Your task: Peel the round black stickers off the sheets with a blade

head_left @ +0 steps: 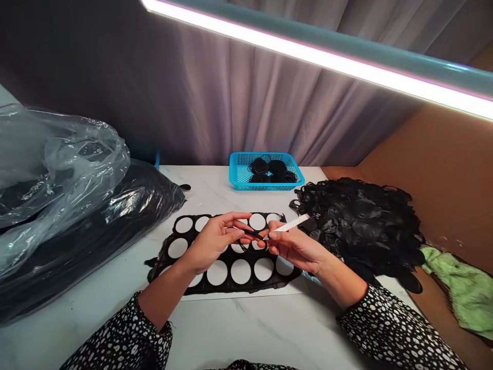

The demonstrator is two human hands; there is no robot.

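Note:
Above a black sheet (227, 259) with rows of round holes, both hands meet near the middle of the view. My left hand (215, 239) pinches a thin black ring (252, 234) between thumb and fingers. Held in my right hand (295, 246) is a white-handled tool (291, 223), its handle pointing up to the right and its tip at the black ring. The fingers of my right hand also touch the ring's right side. White shows through the holes of the sheet, which is partly hidden under both hands.
A blue basket (234, 177) holding black rings stands at the back. Many black discs (362, 221) are heaped at right, near a green cloth (458, 288). Big plastic bags (77, 216) fill the left side. A bright lamp (308, 56) crosses overhead.

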